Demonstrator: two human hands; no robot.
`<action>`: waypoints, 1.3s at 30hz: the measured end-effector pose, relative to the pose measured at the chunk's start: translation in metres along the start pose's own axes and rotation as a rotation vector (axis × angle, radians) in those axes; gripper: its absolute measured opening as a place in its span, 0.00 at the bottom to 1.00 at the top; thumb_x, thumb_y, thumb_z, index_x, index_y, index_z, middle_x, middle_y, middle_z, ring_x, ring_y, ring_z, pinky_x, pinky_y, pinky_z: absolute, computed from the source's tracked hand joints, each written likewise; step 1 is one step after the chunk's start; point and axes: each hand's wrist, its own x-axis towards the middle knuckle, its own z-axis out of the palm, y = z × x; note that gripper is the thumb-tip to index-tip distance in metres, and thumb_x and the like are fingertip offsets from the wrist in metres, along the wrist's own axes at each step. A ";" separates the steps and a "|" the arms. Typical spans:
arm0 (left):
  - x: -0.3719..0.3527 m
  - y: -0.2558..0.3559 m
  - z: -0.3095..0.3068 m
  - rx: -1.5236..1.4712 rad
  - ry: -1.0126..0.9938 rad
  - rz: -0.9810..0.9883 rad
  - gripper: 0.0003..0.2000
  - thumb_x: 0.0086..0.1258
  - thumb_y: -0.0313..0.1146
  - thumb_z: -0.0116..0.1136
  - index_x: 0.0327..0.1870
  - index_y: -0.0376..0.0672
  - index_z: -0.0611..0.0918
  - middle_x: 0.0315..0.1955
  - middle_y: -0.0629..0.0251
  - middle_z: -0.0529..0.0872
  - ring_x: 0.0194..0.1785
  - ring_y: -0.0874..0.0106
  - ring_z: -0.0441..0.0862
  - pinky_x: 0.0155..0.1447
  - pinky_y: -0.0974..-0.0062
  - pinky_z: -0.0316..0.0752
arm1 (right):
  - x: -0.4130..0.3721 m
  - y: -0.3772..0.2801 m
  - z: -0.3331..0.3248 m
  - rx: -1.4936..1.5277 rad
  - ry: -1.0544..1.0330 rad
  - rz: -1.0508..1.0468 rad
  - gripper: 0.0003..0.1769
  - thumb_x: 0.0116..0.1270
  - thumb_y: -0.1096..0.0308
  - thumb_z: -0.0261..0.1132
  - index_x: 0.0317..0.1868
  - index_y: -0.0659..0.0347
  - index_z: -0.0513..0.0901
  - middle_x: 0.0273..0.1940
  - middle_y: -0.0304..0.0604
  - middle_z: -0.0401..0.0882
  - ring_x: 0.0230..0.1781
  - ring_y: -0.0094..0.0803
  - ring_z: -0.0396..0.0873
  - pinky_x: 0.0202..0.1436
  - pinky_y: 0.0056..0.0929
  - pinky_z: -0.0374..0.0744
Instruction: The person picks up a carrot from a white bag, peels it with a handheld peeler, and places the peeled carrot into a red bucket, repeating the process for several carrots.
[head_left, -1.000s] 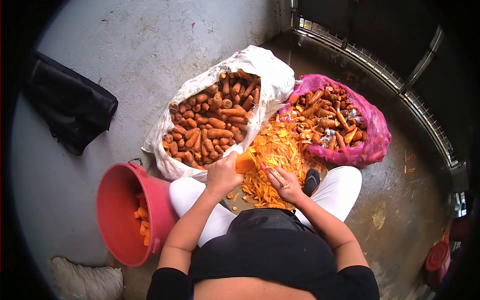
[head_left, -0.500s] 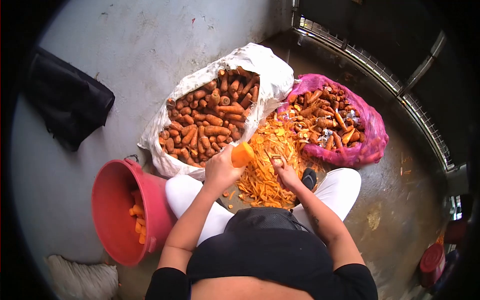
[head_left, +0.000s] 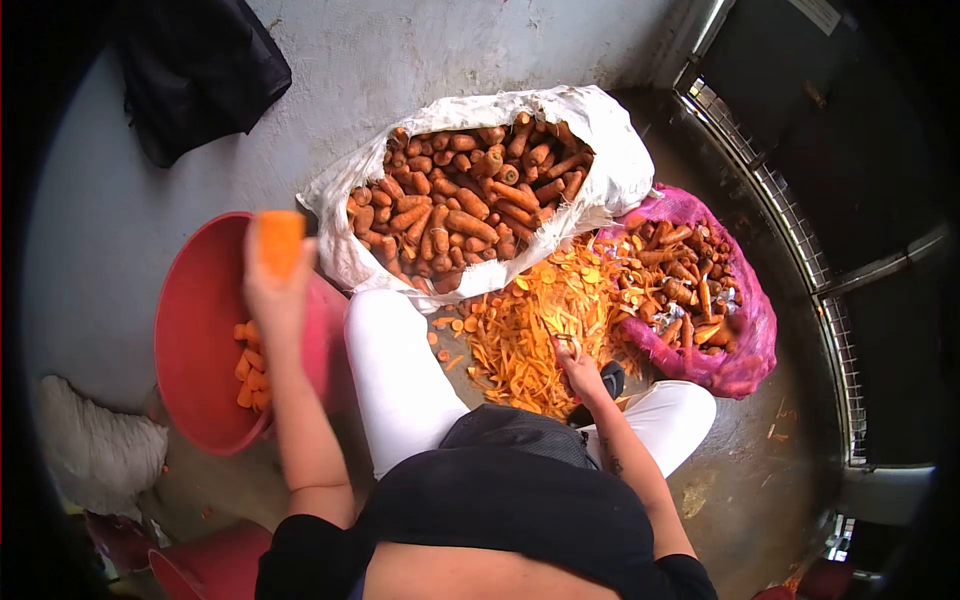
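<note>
- While the left grip (head_left: 278,290) clasps a peeled carrot (head_left: 281,241) over the red bucket (head_left: 192,335), peeled pieces (head_left: 252,372) lie inside, below it.
- The right grip (head_left: 578,370), near the peelings (head_left: 510,352), is closed round a small, indistinct tool (head_left: 565,341).
- Beyond both grips slumps a white sack (head_left: 618,145) of carrots (head_left: 470,226).

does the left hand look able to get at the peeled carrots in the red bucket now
Probably yes: the left hand is beside or over the open red bucket, and nothing visible blocks the peeled carrots inside, but the held carrot might need releasing first.
</note>
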 end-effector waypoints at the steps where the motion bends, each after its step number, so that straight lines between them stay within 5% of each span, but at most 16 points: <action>1: 0.006 -0.013 -0.016 0.161 0.112 -0.004 0.30 0.62 0.37 0.66 0.66 0.47 0.69 0.55 0.53 0.80 0.54 0.63 0.80 0.59 0.65 0.74 | 0.000 -0.001 0.000 0.010 -0.001 -0.009 0.26 0.70 0.44 0.56 0.27 0.60 0.71 0.11 0.36 0.64 0.05 0.25 0.61 0.09 0.26 0.60; 3: 0.018 -0.045 -0.042 0.567 0.157 -0.102 0.33 0.64 0.49 0.62 0.69 0.55 0.64 0.47 0.52 0.84 0.49 0.52 0.82 0.52 0.56 0.75 | 0.001 -0.002 0.004 0.036 -0.005 -0.025 0.25 0.71 0.45 0.56 0.27 0.60 0.71 0.11 0.35 0.64 0.06 0.25 0.62 0.10 0.26 0.61; 7: 0.023 -0.087 -0.058 0.921 -0.055 -0.481 0.36 0.66 0.53 0.57 0.73 0.59 0.58 0.60 0.47 0.73 0.57 0.48 0.76 0.55 0.54 0.74 | -0.002 -0.012 0.010 0.009 0.023 -0.029 0.24 0.72 0.45 0.55 0.29 0.57 0.70 0.12 0.33 0.62 0.06 0.22 0.59 0.09 0.23 0.58; 8: 0.025 -0.099 -0.057 0.971 -0.065 -0.429 0.36 0.66 0.52 0.57 0.74 0.59 0.58 0.66 0.46 0.65 0.62 0.47 0.70 0.61 0.53 0.69 | -0.001 -0.016 0.011 0.007 0.034 -0.042 0.24 0.72 0.44 0.55 0.29 0.57 0.70 0.12 0.32 0.61 0.06 0.21 0.59 0.09 0.23 0.58; 12: 0.029 -0.083 -0.018 0.952 0.067 -0.028 0.35 0.64 0.51 0.58 0.73 0.57 0.61 0.68 0.48 0.62 0.65 0.47 0.67 0.67 0.50 0.61 | -0.002 -0.036 0.009 -0.004 0.060 -0.065 0.24 0.72 0.45 0.54 0.30 0.57 0.70 0.13 0.32 0.61 0.07 0.21 0.60 0.10 0.22 0.58; 18: 0.052 -0.038 0.079 0.743 -0.212 0.072 0.29 0.65 0.47 0.59 0.66 0.49 0.71 0.63 0.51 0.68 0.66 0.53 0.67 0.71 0.49 0.53 | 0.001 -0.082 0.005 0.057 0.014 -0.102 0.21 0.73 0.47 0.55 0.33 0.57 0.72 0.12 0.29 0.60 0.08 0.18 0.58 0.12 0.20 0.56; 21: 0.058 -0.048 0.126 0.674 -0.328 0.031 0.27 0.66 0.48 0.58 0.64 0.48 0.72 0.62 0.53 0.71 0.65 0.56 0.69 0.71 0.46 0.52 | 0.015 -0.097 -0.012 -0.013 -0.103 -0.059 0.22 0.75 0.52 0.54 0.63 0.49 0.75 0.28 0.29 0.66 0.13 0.15 0.61 0.14 0.18 0.61; 22: 0.059 -0.053 0.139 0.666 -0.405 -0.017 0.27 0.66 0.48 0.57 0.64 0.48 0.72 0.60 0.53 0.73 0.64 0.56 0.70 0.70 0.46 0.53 | 0.017 -0.105 -0.014 -0.041 -0.095 -0.042 0.22 0.75 0.52 0.54 0.64 0.49 0.75 0.27 0.28 0.66 0.14 0.14 0.60 0.15 0.17 0.61; 25: 0.059 -0.077 0.178 0.671 -0.660 -0.125 0.27 0.65 0.48 0.57 0.63 0.46 0.73 0.53 0.52 0.79 0.60 0.55 0.74 0.68 0.45 0.56 | 0.034 -0.113 -0.023 -0.143 -0.125 -0.017 0.22 0.75 0.52 0.54 0.65 0.48 0.74 0.24 0.27 0.64 0.14 0.14 0.60 0.15 0.17 0.61; 29: 0.056 -0.129 0.224 0.660 -0.964 -0.187 0.28 0.65 0.50 0.55 0.63 0.45 0.74 0.57 0.52 0.78 0.63 0.58 0.73 0.68 0.54 0.61 | 0.063 -0.095 -0.029 -0.090 -0.099 0.080 0.20 0.73 0.49 0.57 0.55 0.52 0.80 0.16 0.28 0.62 0.11 0.16 0.59 0.15 0.20 0.60; 30: 0.055 -0.148 0.235 0.630 -1.035 -0.217 0.28 0.65 0.51 0.55 0.63 0.44 0.74 0.58 0.52 0.78 0.64 0.58 0.73 0.68 0.56 0.63 | 0.062 -0.097 -0.028 -0.071 -0.076 0.082 0.20 0.71 0.48 0.58 0.43 0.57 0.81 0.15 0.29 0.63 0.10 0.18 0.59 0.14 0.21 0.59; 34: 0.046 -0.204 0.269 0.660 -1.215 -0.263 0.28 0.65 0.51 0.54 0.62 0.42 0.74 0.58 0.52 0.78 0.62 0.57 0.75 0.65 0.62 0.68 | 0.074 -0.100 -0.021 -0.080 -0.187 0.095 0.21 0.72 0.48 0.58 0.33 0.59 0.76 0.17 0.28 0.65 0.12 0.16 0.61 0.15 0.21 0.59; 39: 0.048 -0.148 0.278 0.655 -1.147 -0.151 0.28 0.66 0.51 0.53 0.63 0.43 0.74 0.57 0.54 0.79 0.61 0.57 0.75 0.63 0.60 0.69 | 0.084 -0.103 -0.023 -0.122 -0.250 0.103 0.20 0.71 0.51 0.60 0.47 0.61 0.81 0.20 0.28 0.66 0.20 0.15 0.62 0.23 0.19 0.64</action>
